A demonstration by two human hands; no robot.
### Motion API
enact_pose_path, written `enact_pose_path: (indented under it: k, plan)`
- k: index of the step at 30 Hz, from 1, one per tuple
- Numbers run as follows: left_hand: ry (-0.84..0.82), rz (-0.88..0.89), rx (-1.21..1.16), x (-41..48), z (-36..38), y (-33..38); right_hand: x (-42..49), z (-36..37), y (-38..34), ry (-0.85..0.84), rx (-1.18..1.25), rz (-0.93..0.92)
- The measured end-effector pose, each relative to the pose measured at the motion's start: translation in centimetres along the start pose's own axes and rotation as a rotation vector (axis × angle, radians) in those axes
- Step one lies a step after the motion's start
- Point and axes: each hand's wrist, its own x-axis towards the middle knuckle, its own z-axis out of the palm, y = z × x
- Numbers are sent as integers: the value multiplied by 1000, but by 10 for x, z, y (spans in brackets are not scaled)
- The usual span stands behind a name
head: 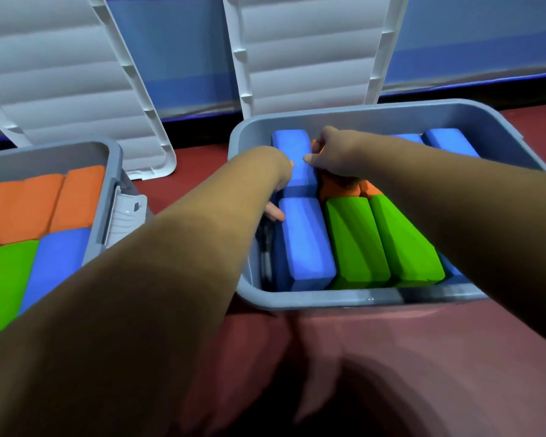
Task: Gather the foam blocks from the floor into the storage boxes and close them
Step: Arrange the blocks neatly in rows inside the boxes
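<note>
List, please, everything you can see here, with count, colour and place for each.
Left box: one, grey, open, on the floor at left.
Right box: one, grey, open, on the floor at centre.
Lids: two, white, upright behind the boxes.
Blue blocks: at least five, blue, in both boxes.
Green blocks: three, green; two in right box, one in left.
Orange blocks: count unclear, orange, in both boxes.
Floor: one, red, under the boxes.
Left hand: one, in right box beside blue blocks.
Right hand: one, in right box, fingers curled on orange blocks.
</note>
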Motion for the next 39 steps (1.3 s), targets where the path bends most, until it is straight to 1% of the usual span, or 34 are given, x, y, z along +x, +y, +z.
enact_pose_path:
  k: [1, 2, 3, 6, 7, 9, 11, 13, 15, 19, 26, 29, 34, 36, 39]
  plan:
    - [27, 29, -34, 3, 0, 1, 1, 3, -1, 8, -15, -1]
    - [-8, 24, -41, 4, 3, 0, 1, 6, 0, 18, -19, 2]
    - [-37, -20, -9, 6, 8, -5, 0, 11, 2, 35, -14, -1]
    - [-34, -214, -49, 6, 12, -13, -2, 24, 3, 79, 13, -19]
    - [-25, -221, -36, 8, 13, -13, -4, 26, 3, 91, 43, -21]
    - [-30, -160, 64, 8, 13, -9, -8, 25, 4, 101, 86, -28]
    - [-38, -150, 179, 5, 12, -13, -15, 19, 5, 71, 85, -53]
    - [-111, -84, 250, 6, 11, -18, -24, 12, 6, 18, 98, -59]
    - [-164, -56, 229, 8, 10, -25, -30, 6, 8, -15, 128, -54]
    - [-154, -58, 191, 19, 9, -31, -29, 6, 8, -18, 137, -47]
    - [-182, -81, 177, 38, 10, -27, -14, 6, 3, -72, -20, -74]
    - [-183, -135, 167, 44, 12, -22, -5, 10, 2, -59, -74, -87]
    - [-212, -150, 154, 45, 14, -19, 3, 13, 11, -21, -40, -96]
    - [-191, -176, 150, 44, 16, -17, 0, 16, 14, 1, -25, -103]
    - [-138, -208, 238, 31, 18, -12, -6, 20, 16, 37, 20, -108]
